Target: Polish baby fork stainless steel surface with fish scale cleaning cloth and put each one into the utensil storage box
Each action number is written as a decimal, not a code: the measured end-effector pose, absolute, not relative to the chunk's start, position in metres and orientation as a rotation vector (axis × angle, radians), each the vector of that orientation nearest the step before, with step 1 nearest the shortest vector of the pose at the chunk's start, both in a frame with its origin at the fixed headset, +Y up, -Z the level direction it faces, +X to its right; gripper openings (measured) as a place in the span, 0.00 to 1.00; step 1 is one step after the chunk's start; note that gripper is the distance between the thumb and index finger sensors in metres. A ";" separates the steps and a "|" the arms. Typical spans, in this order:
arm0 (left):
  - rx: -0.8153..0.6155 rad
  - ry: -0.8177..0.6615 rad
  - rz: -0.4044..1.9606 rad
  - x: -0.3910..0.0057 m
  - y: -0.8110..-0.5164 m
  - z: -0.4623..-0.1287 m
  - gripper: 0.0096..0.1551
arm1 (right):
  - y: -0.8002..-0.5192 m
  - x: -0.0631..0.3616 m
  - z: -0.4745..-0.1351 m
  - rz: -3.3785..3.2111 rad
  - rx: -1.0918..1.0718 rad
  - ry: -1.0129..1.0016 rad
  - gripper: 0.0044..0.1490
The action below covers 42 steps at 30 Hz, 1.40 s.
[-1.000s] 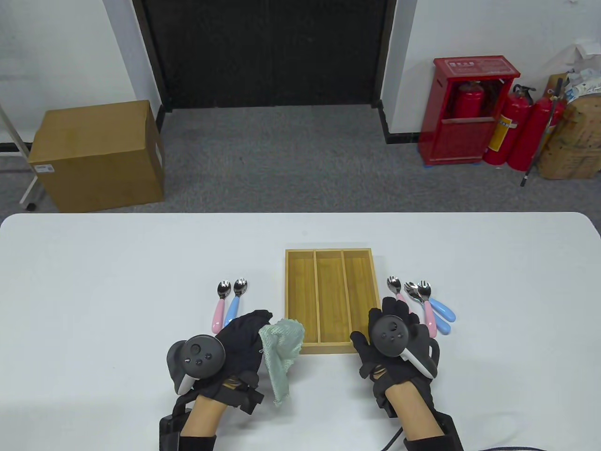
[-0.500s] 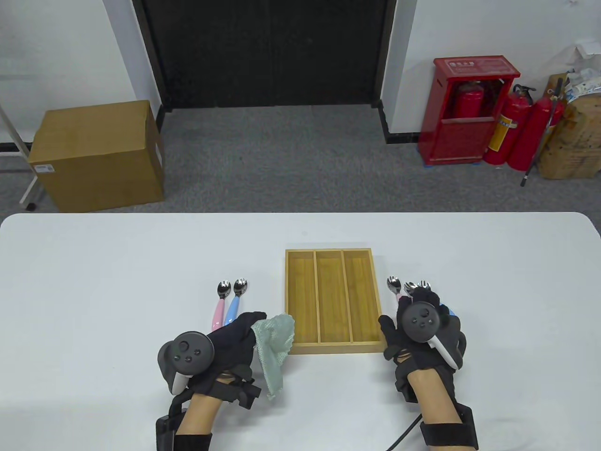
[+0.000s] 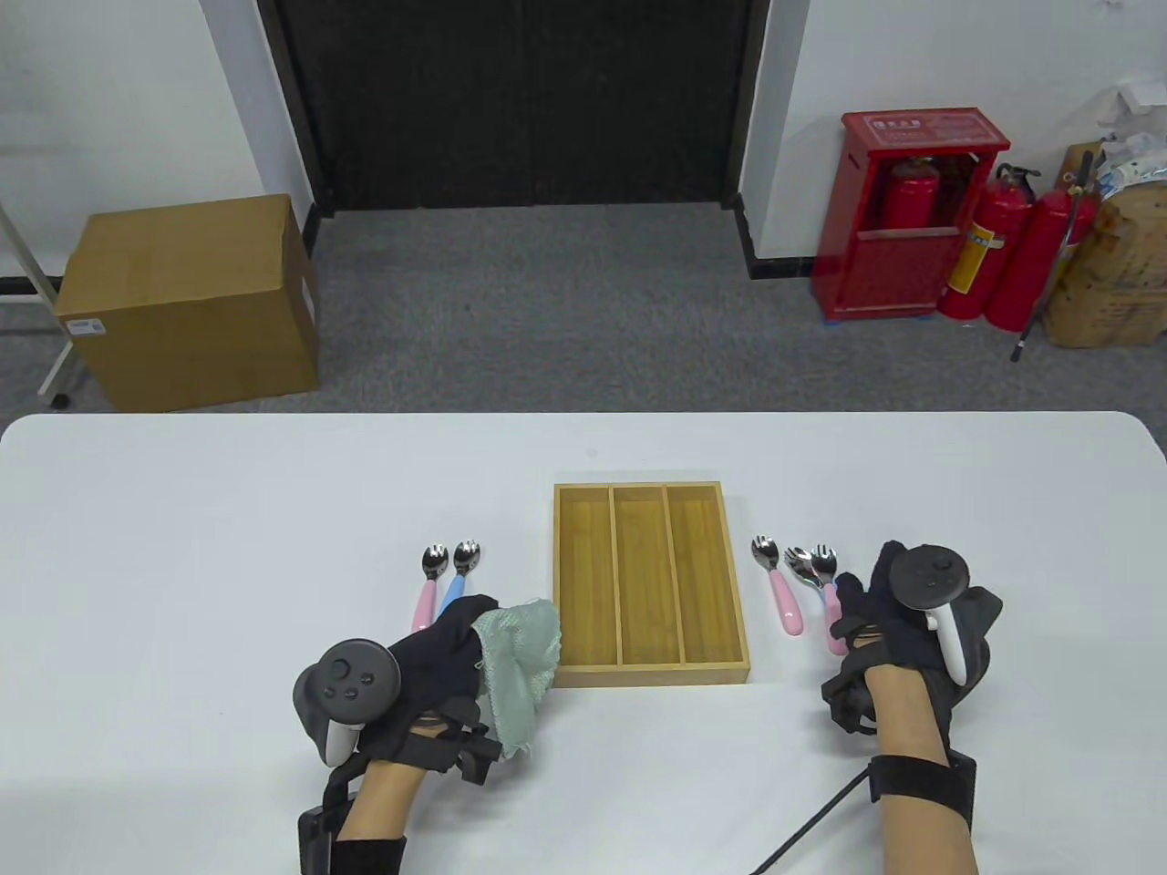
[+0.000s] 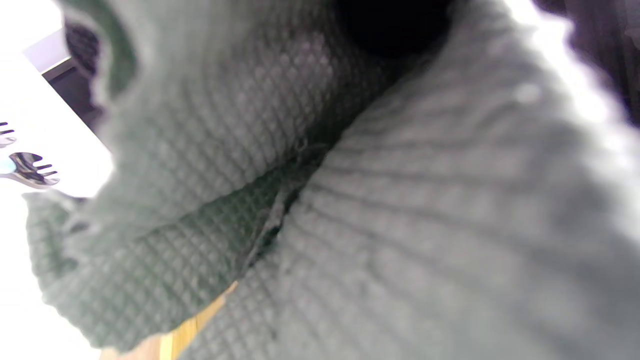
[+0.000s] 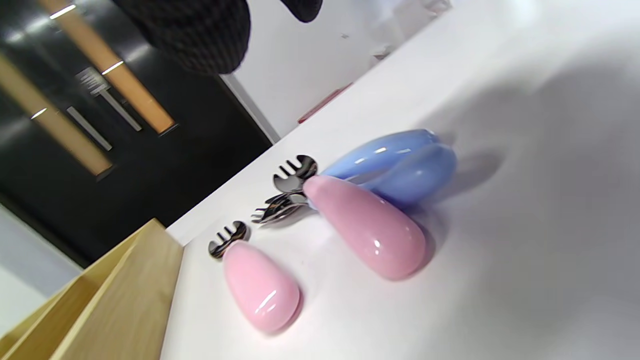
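The wooden utensil box (image 3: 562,583) has three compartments with nothing in them. My left hand (image 3: 474,629) grips the green fish scale cloth (image 3: 520,656) at the box's front left corner; the cloth (image 4: 320,200) fills the left wrist view. Two baby forks, pink (image 3: 426,597) and blue (image 3: 460,570), lie left of the box. Right of the box lie a pink fork (image 3: 779,592) and a second pink one (image 3: 830,615). My right hand (image 3: 875,592) hovers over the blue-handled forks (image 5: 395,160), its fingers (image 5: 200,30) above them and holding nothing.
The box wall (image 5: 115,300) stands just left of the nearest pink fork (image 5: 260,290). The white table (image 3: 182,547) stretches wide to both sides. On the floor behind it stand a cardboard box (image 3: 182,301) and red extinguishers (image 3: 912,228).
My right hand has moved right, from the box's front right corner to past the forks, uncovering the pink handles. My left hand with the cloth drifted slightly left and nearer.
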<state>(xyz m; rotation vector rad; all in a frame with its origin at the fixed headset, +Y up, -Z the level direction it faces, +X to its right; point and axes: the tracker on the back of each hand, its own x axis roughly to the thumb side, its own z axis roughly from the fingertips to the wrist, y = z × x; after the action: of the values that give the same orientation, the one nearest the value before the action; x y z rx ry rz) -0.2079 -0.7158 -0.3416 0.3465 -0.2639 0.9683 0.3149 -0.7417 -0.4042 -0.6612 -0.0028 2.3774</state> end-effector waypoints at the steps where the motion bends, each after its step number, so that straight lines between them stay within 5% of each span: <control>1: 0.347 -0.265 0.969 -0.208 -0.716 -0.341 0.22 | -0.744 0.318 -0.404 2.341 -0.679 0.003 0.46; 10: 0.322 -0.292 0.958 -0.205 -0.717 -0.342 0.23 | -0.771 0.326 -0.422 2.259 -0.751 0.086 0.35; 20: 0.311 -0.287 0.957 -0.208 -0.717 -0.342 0.23 | -0.786 0.323 -0.440 2.320 -0.810 0.218 0.34; 42: 0.302 -0.257 0.982 -0.213 -0.719 -0.344 0.23 | -0.779 0.313 -0.439 2.360 -0.636 0.164 0.31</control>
<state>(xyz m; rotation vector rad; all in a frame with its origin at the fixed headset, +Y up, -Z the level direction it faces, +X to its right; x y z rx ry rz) -0.2127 -0.7186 -0.3441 0.3022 -0.2567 0.9821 0.3134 -0.7789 -0.4389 -0.6362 0.1636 2.3601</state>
